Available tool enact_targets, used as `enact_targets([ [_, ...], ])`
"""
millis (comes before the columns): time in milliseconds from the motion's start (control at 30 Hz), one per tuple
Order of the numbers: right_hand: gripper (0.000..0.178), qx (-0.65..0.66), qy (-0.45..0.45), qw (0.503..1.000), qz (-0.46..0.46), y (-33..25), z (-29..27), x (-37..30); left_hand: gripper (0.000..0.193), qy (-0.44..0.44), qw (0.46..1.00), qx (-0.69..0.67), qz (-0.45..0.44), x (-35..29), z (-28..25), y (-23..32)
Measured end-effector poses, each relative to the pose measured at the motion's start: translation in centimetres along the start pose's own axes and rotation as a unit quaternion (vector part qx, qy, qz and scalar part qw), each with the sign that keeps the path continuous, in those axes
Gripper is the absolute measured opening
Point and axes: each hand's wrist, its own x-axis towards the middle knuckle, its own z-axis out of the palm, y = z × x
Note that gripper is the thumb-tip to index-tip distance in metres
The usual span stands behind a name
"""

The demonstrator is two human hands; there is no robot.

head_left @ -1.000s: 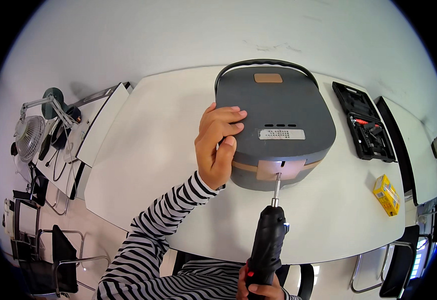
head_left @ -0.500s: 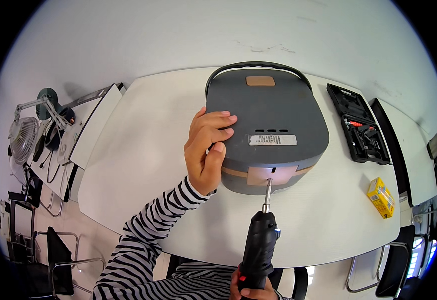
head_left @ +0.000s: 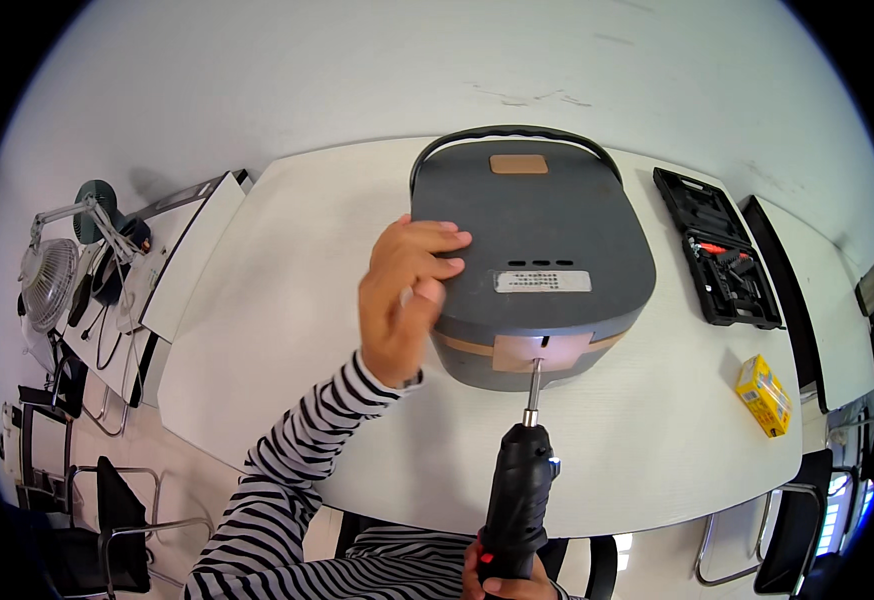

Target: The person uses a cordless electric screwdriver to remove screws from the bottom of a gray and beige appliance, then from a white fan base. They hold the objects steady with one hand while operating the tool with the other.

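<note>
A grey rice cooker with a black carrying handle stands on the white table. My left hand is closed over the left edge of its lid, fingertips on top and thumb near the side. At the lower edge, my right hand grips a black electric screwdriver, partly out of view. Its long metal bit points away from me and meets the pinkish panel on the cooker's near side. Whether a screw sits at the tip cannot be made out.
An open black tool case with bits and a red tool lies at the right. Nearer to me is a yellow box. On the left, a side table holds a fan and a lamp arm. Chairs stand around.
My left hand has shifted slightly left, its thumb smeared by motion. The cooker sits a touch further left in the picture. The screwdriver bit stays against the panel.
</note>
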Motion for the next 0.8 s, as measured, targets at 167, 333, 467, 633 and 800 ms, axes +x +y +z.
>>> enact_targets([
  [167,0.031,0.003,-0.012,1.0,0.012,-0.5,0.2,0.1,0.047,0.024,0.966,-0.146,-0.214,1.2,-0.4,-0.8],
  [333,0.031,-0.005,-0.019,1.0,0.006,-0.6,0.2,0.2,0.067,-0.017,0.934,-0.214,-0.284,1.1,-0.4,-1.6],
  [467,0.03,-0.012,0.006,1.0,0.003,-1.2,0.7,0.2,0.053,0.052,0.915,-0.257,-0.307,3.7,-2.0,-8.9],
  [633,0.029,-0.029,-0.032,0.999,0.016,-1.1,1.1,0.4,0.053,-0.188,0.881,-0.167,-0.401,8.1,-2.5,-16.7],
  [800,0.029,-0.017,-0.004,1.0,-0.003,-1.6,1.4,-0.1,0.053,-0.243,0.854,-0.153,-0.435,6.6,0.6,-18.4],
])
